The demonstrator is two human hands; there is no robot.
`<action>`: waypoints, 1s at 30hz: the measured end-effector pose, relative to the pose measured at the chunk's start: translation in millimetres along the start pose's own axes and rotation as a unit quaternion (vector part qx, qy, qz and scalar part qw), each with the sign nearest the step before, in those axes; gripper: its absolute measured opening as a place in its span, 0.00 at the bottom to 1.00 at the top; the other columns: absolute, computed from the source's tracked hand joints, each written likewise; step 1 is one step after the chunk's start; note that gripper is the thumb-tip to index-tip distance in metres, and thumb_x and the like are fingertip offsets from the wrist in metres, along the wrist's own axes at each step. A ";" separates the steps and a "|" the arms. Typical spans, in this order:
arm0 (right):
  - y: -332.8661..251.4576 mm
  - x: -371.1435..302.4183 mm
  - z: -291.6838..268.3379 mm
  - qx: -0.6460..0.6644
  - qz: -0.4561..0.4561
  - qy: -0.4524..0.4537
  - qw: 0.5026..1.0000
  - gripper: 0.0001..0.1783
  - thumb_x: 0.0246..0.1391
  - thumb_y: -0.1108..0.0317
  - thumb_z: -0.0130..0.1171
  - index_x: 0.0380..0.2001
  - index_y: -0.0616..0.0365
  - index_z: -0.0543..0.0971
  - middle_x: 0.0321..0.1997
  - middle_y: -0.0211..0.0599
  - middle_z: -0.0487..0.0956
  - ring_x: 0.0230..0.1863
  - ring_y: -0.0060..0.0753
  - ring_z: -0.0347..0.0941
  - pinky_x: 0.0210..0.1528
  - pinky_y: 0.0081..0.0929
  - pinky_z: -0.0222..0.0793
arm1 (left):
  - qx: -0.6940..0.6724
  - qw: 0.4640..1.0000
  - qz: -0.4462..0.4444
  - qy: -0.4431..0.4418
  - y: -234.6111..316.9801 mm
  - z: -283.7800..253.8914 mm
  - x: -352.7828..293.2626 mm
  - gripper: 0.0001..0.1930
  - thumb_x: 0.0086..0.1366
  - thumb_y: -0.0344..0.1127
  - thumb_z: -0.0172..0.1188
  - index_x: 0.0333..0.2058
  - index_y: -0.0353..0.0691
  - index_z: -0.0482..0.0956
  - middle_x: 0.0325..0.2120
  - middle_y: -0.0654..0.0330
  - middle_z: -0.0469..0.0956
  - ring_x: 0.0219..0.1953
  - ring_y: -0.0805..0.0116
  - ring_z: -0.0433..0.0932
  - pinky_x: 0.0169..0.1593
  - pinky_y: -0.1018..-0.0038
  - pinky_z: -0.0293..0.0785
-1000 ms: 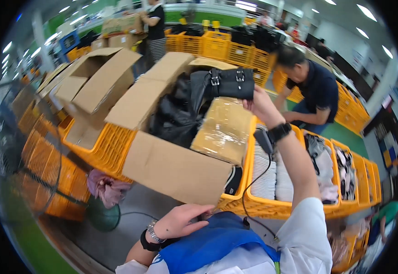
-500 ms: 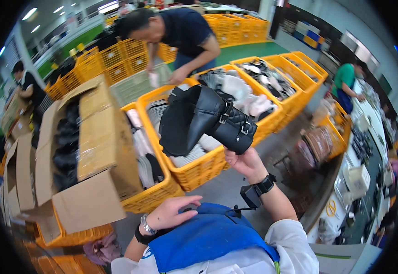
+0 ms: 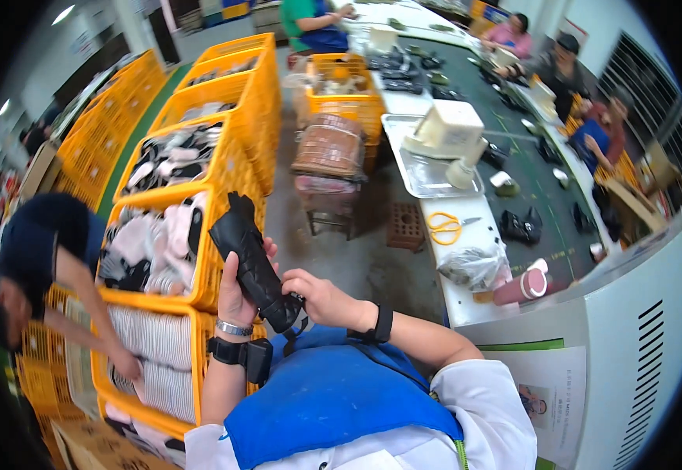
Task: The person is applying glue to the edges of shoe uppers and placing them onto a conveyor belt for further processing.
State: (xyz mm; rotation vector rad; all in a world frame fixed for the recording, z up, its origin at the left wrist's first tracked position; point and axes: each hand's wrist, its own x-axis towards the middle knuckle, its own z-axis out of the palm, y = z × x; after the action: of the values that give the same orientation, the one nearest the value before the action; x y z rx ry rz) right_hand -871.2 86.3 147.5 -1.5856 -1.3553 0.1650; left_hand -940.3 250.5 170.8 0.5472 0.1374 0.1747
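Observation:
A black boot upper [image 3: 253,262], leather-like with a quilted part, is held slanting in front of my blue apron. My left hand [image 3: 239,296] wraps around it from the left and beneath, with the fingers showing on its far side. At its lower end, my right hand [image 3: 319,302] has its fingers closed on the edge near a small metallic piece. My fingers hide part of that end, so the detail they pinch cannot be made out.
Left of my hands, yellow crates [image 3: 200,313] hold stacked insoles and loose pink and black pieces; a co-worker [image 3: 51,274] reaches into one. To the right, a green-topped conveyor bench [image 3: 525,180] carries black pieces, with orange-handled scissors [image 3: 444,227] at its edge. A stool [image 3: 329,204] stands ahead.
My view has swung right toward the bench. The boot upper, earlier held out in my right hand alone, is now close to me in both hands. My left hand has taken hold of it.

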 end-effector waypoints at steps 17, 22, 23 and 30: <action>228.5 -94.4 -198.4 -0.367 0.732 0.311 0.482 0.25 0.46 0.57 0.55 0.48 0.51 0.66 0.32 0.46 0.77 0.33 0.49 0.74 0.36 0.41 0.69 | 0.666 0.580 0.234 -0.407 -58.7 42.2 340.3 0.36 0.38 0.36 0.70 0.47 0.32 0.63 0.39 0.47 0.70 0.42 0.50 0.69 0.46 0.64 0.65; 245.3 -101.1 -203.6 -0.316 0.779 0.339 0.423 0.30 0.42 0.55 0.57 0.49 0.52 0.63 0.33 0.50 0.77 0.37 0.49 0.74 0.38 0.41 0.69 | 0.647 0.533 0.233 -0.493 -87.1 66.2 390.3 0.38 0.38 0.35 0.69 0.48 0.30 0.61 0.38 0.46 0.69 0.43 0.49 0.68 0.48 0.61 0.62; 244.3 -101.1 -207.6 -0.292 0.776 0.376 0.413 0.28 0.40 0.59 0.57 0.45 0.54 0.63 0.33 0.50 0.77 0.36 0.50 0.74 0.38 0.42 0.69 | 0.633 0.542 0.241 -0.498 -94.8 71.7 398.8 0.37 0.37 0.35 0.69 0.48 0.30 0.62 0.38 0.46 0.69 0.43 0.48 0.68 0.48 0.61 0.62; 237.2 -142.8 -184.1 -0.100 0.595 0.652 0.459 0.35 0.38 0.72 0.58 0.52 0.59 0.57 0.32 0.44 0.75 0.33 0.33 0.73 0.35 0.26 0.68 | 0.622 0.524 0.245 -0.527 -116.5 113.1 435.0 0.36 0.35 0.33 0.68 0.46 0.31 0.63 0.37 0.45 0.69 0.41 0.47 0.68 0.45 0.60 0.63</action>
State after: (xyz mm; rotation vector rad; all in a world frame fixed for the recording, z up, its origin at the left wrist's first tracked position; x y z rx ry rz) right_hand -644.8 -104.5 -3.9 -1.7723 1.1002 -0.3739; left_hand -481.0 183.2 168.8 2.0709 -1.2485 0.2456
